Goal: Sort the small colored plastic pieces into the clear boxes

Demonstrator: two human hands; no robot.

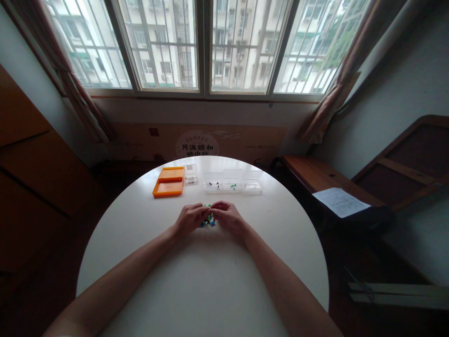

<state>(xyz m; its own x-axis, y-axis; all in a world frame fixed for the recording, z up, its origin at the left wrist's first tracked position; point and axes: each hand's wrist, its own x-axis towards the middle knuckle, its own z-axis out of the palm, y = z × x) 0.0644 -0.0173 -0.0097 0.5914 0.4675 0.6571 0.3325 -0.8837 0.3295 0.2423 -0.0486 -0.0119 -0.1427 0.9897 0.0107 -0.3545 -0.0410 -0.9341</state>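
My left hand (191,217) and my right hand (227,216) meet over the middle of the white round table. Their fingertips are pinched close together just above a small pile of blue, green and yellow pieces (212,223), which look like toy bricks. Whatever lies between the fingertips is too small and too covered to make out. Part of the pile is hidden behind the fingers. Beyond the hands stand clear plastic boxes (251,188) with open lids; one compartment holds small dark pieces (214,184), another small green pieces (233,186).
An open orange case (169,188) lies at the table's back left, beside a small clear box (191,179). To the right, a printed sheet (340,202) rests on a wooden bench (308,173). The table (196,285) has a curved edge; a barred window is behind it.
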